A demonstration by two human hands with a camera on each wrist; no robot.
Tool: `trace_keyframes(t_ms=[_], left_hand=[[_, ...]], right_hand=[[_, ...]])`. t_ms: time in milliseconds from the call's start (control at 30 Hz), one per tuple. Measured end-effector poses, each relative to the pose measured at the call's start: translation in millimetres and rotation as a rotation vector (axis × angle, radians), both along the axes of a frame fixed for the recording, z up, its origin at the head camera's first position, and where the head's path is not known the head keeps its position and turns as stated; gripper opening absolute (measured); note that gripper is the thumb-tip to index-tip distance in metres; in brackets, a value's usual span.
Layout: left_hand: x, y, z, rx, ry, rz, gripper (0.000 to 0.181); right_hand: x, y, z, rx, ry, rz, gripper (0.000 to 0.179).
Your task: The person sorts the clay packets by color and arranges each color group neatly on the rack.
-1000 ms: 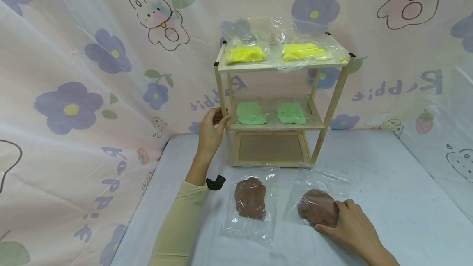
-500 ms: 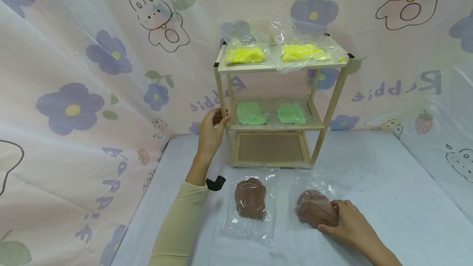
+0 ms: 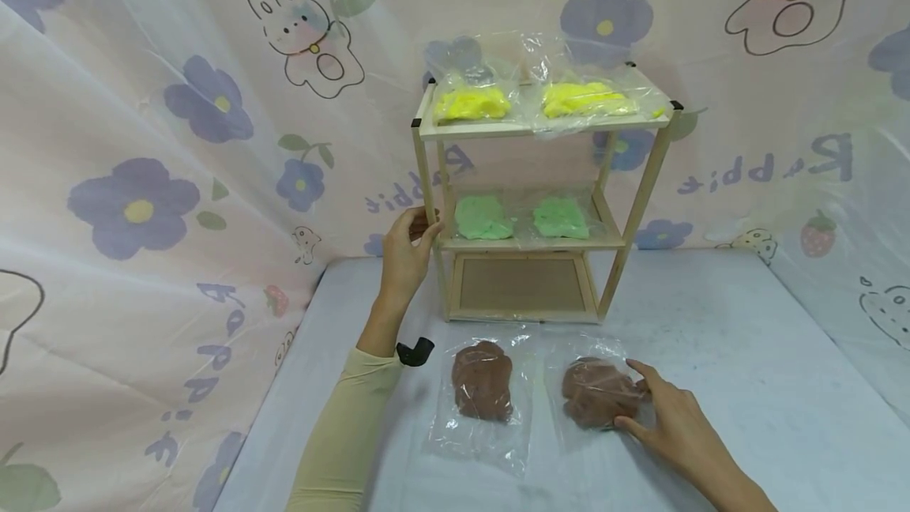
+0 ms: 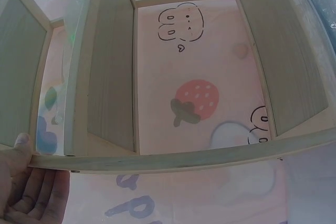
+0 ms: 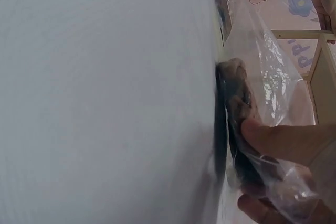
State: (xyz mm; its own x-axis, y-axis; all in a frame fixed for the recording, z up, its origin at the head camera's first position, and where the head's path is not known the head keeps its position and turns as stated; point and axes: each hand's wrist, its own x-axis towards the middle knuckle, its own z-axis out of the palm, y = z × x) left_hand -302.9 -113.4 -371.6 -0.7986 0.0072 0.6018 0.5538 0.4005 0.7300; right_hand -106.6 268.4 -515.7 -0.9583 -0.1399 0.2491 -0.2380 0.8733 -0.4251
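My left hand (image 3: 407,247) grips the left front post of a small wooden shelf rack (image 3: 424,172); in the left wrist view its thumb and fingers (image 4: 47,195) lie on either side of the post. On the table in front of the rack, my right hand (image 3: 675,421) pinches the right edge of a clear bag of brown clay (image 3: 597,393). The right wrist view has the thumb (image 5: 254,132) against the bagged clay lump (image 5: 239,85), with other fingers partly hidden by plastic. To its left lies another bag of brown clay (image 3: 482,382), flat on the table.
Two bags of yellow clay (image 3: 472,104) sit on the rack's top shelf, and two of green clay (image 3: 483,218) on the middle one. The bottom panel (image 3: 522,284) is brown. A black band piece (image 3: 415,352) sits by the left wrist. Printed curtains (image 3: 142,204) hang behind the white table (image 3: 711,322).
The right bag of brown clay has shifted left and slightly away from me, turning a little, with my right hand at its edge. My left hand stays on the post.
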Motion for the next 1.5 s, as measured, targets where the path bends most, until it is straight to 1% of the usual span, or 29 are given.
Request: trace_keyframes(t_ms=[100,200,267,500,600,667,767,900,1100,1267,1333,1400,1500], left_hand=[[-0.1,-0.1,-0.1,0.001,-0.002,-0.002,0.031],[0.1,-0.1,-0.1,0.001,-0.006,-0.002,0.031],[0.7,-0.3,-0.1,0.000,-0.011,-0.003,0.031],[0.4,0.3,-0.2,-0.006,-0.016,-0.004,0.032],[0.6,0.2,-0.3,-0.002,-0.021,-0.002,0.031],[0.6,0.1,-0.4,0.000,-0.025,0.000,0.031],[0.7,0.0,-0.5,0.002,-0.024,0.002,0.031],[0.4,0.1,-0.4,0.000,-0.015,0.004,0.031],[-0.4,-0.2,-0.2,-0.003,-0.011,0.004,0.031],[-1.1,-0.5,-0.1,-0.001,-0.010,0.000,0.031],[-1.5,-0.4,-0.2,-0.001,-0.009,-0.004,0.031],[-1.7,-0.5,-0.5,0.001,-0.008,-0.007,0.031],[-1.5,-0.5,-0.6,0.006,-0.008,-0.008,0.031]], right_hand=[[0.1,-1,-0.7,-0.050,0.020,0.026,0.079],[-0.4,-1,-1.4,-0.096,0.081,0.063,0.069],[-1.3,-2,-1.7,-0.117,0.126,0.077,0.066],[-5.1,-3,-4.5,-0.192,0.275,0.132,0.071],[-7.1,-5,-2.7,-0.233,0.321,0.150,0.071],[-9.0,-6,-1.2,-0.265,0.335,0.154,0.069],[-10.6,-9,1.2,-0.323,0.326,0.141,0.067],[-11.8,-12,3.1,-0.388,0.276,0.117,0.069],[-16.1,-17,5.8,-0.456,0.231,0.145,0.073],[-19.3,-21,5.8,-0.486,0.228,0.131,0.096],[-19.8,-21,5.7,-0.492,0.224,0.119,0.102],[-19.5,-22,5.0,-0.490,0.212,0.106,0.097],[-18.4,-23,4.2,-0.472,0.185,0.069,0.078]])
